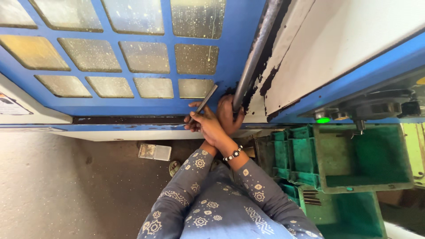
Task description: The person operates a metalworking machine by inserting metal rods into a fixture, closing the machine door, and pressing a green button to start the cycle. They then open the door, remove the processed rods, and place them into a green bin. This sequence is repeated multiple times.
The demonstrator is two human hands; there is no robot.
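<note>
Two hands met at the lower right corner of the big blue machine door with gridded, speckled window panes [146, 57]. Far left, at the door's left edge, a pale rectangular label with a red and black mark [11, 105] sat on the cream panel; its print was too small to make out. On the grey floor below the door's bottom edge lay a small flat rectangular package, silvery and clear-wrapped [154, 152], its long side roughly parallel to that edge.

Further right, the left hand [204, 125] had its fingers pressed around the lower end of a thin flat grey metal strip [204, 102]. The strip's long axis ran diagonally, its free end pointing up and to the right against the door's blue frame. Just beside it, the right hand [228, 113], with a bead bracelet at the wrist, was wrapped around the bottom of the long dark steel bar handle [254, 55], which slanted up to the right.

Rightmost, green plastic crates [363, 163] stood stacked under the blue-edged control panel, where a round green lamp [323, 119] glowed.
</note>
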